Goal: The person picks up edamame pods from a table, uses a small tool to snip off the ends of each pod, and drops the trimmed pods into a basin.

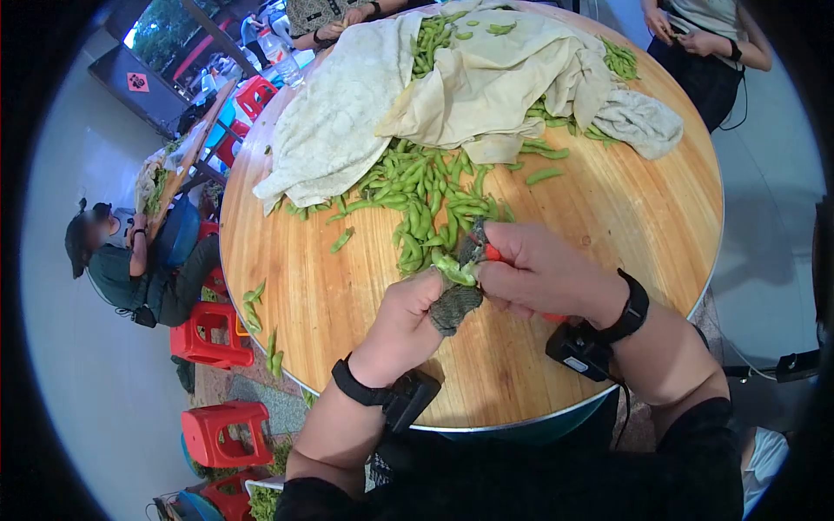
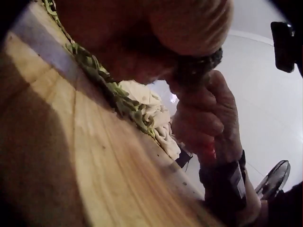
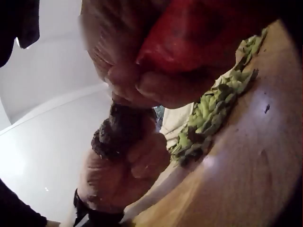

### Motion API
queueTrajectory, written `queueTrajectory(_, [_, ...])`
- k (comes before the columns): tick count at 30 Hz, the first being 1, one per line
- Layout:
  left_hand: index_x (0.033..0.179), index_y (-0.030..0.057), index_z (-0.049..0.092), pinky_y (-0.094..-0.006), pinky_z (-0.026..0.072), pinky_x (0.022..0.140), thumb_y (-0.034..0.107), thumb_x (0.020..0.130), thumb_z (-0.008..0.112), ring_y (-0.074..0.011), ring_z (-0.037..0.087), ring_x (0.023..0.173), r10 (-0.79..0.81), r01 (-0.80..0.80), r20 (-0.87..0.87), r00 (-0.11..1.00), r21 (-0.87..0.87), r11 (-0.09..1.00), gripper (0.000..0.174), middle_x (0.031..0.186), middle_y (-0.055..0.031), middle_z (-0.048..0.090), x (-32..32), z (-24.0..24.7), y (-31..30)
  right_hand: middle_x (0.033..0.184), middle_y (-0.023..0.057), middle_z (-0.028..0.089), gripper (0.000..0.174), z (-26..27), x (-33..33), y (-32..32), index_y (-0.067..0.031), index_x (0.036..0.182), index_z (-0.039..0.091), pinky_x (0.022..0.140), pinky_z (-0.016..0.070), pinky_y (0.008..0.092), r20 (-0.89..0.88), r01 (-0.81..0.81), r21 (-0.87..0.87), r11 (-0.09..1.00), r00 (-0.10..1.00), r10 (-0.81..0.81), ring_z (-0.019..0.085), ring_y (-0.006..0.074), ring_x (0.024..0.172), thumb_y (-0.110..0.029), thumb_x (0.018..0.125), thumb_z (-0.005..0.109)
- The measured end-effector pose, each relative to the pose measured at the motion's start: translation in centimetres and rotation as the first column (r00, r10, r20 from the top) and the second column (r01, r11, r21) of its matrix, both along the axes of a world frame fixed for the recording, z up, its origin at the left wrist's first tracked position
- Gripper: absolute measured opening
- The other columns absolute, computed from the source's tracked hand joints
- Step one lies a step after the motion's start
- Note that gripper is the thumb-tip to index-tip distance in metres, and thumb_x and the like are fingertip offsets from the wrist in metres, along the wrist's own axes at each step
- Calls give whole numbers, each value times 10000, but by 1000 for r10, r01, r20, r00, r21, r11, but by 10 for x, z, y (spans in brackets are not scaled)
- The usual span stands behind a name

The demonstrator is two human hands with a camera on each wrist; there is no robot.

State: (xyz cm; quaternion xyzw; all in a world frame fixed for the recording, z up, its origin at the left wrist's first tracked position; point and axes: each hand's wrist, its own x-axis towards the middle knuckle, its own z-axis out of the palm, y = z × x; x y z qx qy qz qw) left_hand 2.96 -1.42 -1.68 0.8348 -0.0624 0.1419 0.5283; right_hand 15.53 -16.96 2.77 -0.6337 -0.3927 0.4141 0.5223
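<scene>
In the head view my left hand (image 1: 404, 321) and right hand (image 1: 552, 269) meet over the near part of the round table. Between their fingertips is a green soybean pod (image 1: 453, 269), pinched from both sides. Dark grey knitted covers wrap a left digit (image 1: 455, 308) and a right digit (image 1: 472, 243). A smooth red object (image 3: 184, 42) lies inside the curled right fingers; most of it is hidden, and I cannot tell its kind. Just beyond the hands, a heap of soybean pods (image 1: 421, 187) spreads over the wood. Both wrist views show the hands close together above the tabletop (image 2: 104, 156).
White cloths (image 1: 347, 113) and a cream cloth (image 1: 495, 78) cover more pods at the table's far side. A few loose pods (image 1: 253, 308) lie at the left edge. Two people stand across the table; another sits at left. Red stools (image 1: 228, 434) stand on the floor at left.
</scene>
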Motion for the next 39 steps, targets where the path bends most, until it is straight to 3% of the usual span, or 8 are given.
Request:
queueTrajectory(3, [955, 27, 586, -225, 376, 561, 77, 876, 571, -110, 477, 593, -296, -68, -251, 922, -856, 512, 95, 763, -34, 585, -9, 21, -10, 555, 12, 492, 149, 5, -4, 0, -38, 763, 470, 416, 377, 218, -180, -18, 77, 997, 983, 32, 462, 77, 445, -155, 852, 490])
queueTrajectory(9, [980, 21, 560, -207, 368, 580, 70, 876, 572, -62, 456, 620, -574, 175, 82, 815, -978, 110, 116, 856, -46, 590, -4, 4, -2, 545, -5, 470, 108, 6, -13, 0, -39, 810, 478, 412, 361, 207, -315, -23, 184, 983, 946, 81, 448, 67, 439, -135, 858, 476])
queueTrajectory(15, [991, 27, 564, -206, 323, 523, -31, 850, 546, -72, 438, 578, 30, -31, -9, 1000, -477, 879, 153, 795, -22, 558, -1, 8, -22, 563, -6, 474, 137, -3, -15, 6, -43, 788, 442, 417, 367, 212, -173, 152, 82, 985, 975, -137, 452, 55, 453, -153, 854, 492])
queueTrajectory(19, [1062, 33, 544, -200, 404, 626, -11, 862, 553, -72, 504, 740, 28, -38, -36, 999, -333, 942, 205, 932, -21, 572, -5, -11, 2, 582, -6, 475, 174, -14, -14, 5, -36, 788, 432, 458, 399, 258, 143, 143, 226, 964, 974, -177, 483, 92, 500, -161, 836, 543])
queueTrajectory(22, [1090, 35, 539, -229, 452, 745, -13, 853, 569, -94, 543, 854, -408, 215, 14, 913, -865, 453, 244, 992, -24, 584, -7, -11, 13, 617, 17, 491, 178, -13, -13, 3, -28, 815, 452, 511, 418, 281, 227, 121, 286, 950, 955, -190, 509, 130, 555, -160, 826, 571])
queueTrajectory(27, [971, 27, 618, -202, 402, 619, 97, 893, 569, -62, 508, 696, -101, 58, -127, 987, -303, 951, 115, 801, 21, 579, -9, 5, -3, 669, 80, 512, 187, -14, -2, 10, -25, 845, 489, 584, 431, 278, 22, 257, 533, 806, 948, -317, 516, 202, 608, -174, 810, 597])
queueTrajectory(29, [956, 26, 627, -207, 402, 610, 108, 892, 573, -61, 508, 688, -95, 38, -156, 983, -334, 942, 117, 791, 20, 583, -10, 12, -6, 663, 118, 498, 219, -7, 6, 3, -25, 816, 485, 582, 427, 307, 558, -92, 488, 868, 798, -229, 497, 255, 600, -203, 800, 611])
queueTrajectory(39, [967, 5, 625, -233, 431, 628, 134, 889, 579, -98, 537, 683, -169, 89, -236, 957, -317, 944, 158, 749, 4, 577, -11, 19, -1, 625, 132, 461, 271, -1, 14, -7, -11, 764, 463, 535, 376, 345, 519, -190, 164, 968, 851, 79, 465, 240, 565, -239, 816, 601])
